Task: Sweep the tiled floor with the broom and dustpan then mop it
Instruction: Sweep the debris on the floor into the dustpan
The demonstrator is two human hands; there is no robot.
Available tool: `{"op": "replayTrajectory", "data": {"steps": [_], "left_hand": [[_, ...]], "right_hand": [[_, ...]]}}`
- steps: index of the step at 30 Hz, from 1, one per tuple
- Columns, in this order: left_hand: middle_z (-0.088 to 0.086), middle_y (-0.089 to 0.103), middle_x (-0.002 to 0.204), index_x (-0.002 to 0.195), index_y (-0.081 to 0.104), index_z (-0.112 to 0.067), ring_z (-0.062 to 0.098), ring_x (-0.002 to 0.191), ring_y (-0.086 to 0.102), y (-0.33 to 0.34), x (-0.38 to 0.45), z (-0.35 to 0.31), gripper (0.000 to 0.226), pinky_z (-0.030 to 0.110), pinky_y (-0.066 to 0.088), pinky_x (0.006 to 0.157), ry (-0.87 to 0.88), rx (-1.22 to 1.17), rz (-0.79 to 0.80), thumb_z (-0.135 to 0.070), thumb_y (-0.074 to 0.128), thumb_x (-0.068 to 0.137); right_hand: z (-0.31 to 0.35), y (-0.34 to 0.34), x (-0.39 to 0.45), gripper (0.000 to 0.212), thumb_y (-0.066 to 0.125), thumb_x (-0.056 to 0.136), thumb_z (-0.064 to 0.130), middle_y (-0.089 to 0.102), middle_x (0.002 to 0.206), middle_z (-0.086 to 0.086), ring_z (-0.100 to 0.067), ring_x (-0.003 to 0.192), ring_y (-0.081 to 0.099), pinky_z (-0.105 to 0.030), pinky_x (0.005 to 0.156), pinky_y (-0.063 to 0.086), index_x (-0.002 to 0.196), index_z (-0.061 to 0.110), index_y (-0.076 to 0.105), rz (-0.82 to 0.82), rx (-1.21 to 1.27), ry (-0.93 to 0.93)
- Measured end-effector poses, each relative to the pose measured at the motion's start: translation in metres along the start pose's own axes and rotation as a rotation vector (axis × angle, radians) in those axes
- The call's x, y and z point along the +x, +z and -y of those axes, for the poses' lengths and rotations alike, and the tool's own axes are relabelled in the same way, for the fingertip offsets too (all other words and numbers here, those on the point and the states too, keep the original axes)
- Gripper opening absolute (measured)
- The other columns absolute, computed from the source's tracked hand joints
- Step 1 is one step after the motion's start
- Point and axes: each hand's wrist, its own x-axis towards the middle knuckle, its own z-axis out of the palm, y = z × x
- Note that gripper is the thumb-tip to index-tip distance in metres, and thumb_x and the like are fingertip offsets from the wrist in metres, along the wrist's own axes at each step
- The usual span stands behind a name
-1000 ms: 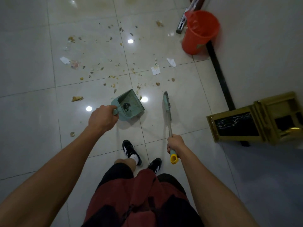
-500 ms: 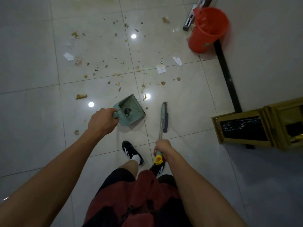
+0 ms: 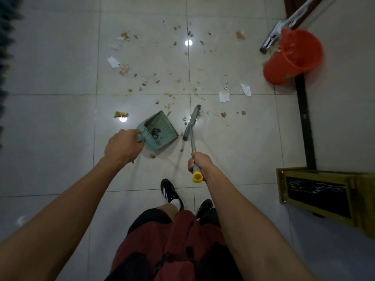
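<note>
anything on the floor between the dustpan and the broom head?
Head view: mostly bare tile between the dustpan and broom head, with a few small crumbs close to the bristles near the far end.

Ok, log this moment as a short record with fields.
left hand: grips dustpan handle
right hand: grips broom handle
dustpan: on floor, some dirt inside
broom: head down beside dustpan's open edge
debris: scraps and paper scattered ahead
bucket: red, by wall, mop at it
stage: sweeping, mopping not begun
</note>
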Motion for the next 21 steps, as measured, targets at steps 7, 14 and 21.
{"op": "replayTrajectory", "data": {"steps": [7,14,21], "left_hand": [[0.001,0.062,0.073,0.101,0.067,-0.02,0.018,0.061,0.058,-0.007,-0.01,-0.001,0.018,0.028,0.045,0.053,-0.142,-0.04,-0.081,-0.03,0.052,0.098],[0.002,0.065,0.076,0.103,0.07,-0.025,0.023,0.065,0.061,0.012,-0.055,-0.016,0.02,0.037,0.058,0.063,-0.364,-0.162,-0.176,-0.032,0.053,0.096],[0.006,0.069,0.085,0.111,0.072,-0.032,0.029,0.072,0.064,0.043,-0.129,-0.013,0.025,0.036,0.057,0.067,-0.641,-0.264,-0.256,-0.032,0.055,0.092]], "right_hand": [[0.04,0.004,-0.004,0.011,0.043,0.096,0.004,0.045,0.065,-0.008,-0.013,0.045,0.039,-0.018,0.036,0.035,0.091,0.006,0.052,0.026,-0.195,-0.047],[0.072,-0.029,-0.003,0.012,0.055,0.094,-0.001,0.039,0.054,-0.004,-0.013,0.04,0.035,-0.021,0.039,0.035,0.085,0.005,0.049,0.182,-0.595,-0.14],[0.085,-0.027,-0.006,0.01,0.05,0.094,-0.006,0.038,0.055,-0.004,-0.012,0.038,0.035,-0.02,0.037,0.034,0.092,0.004,0.05,0.311,-0.949,-0.138]]}}
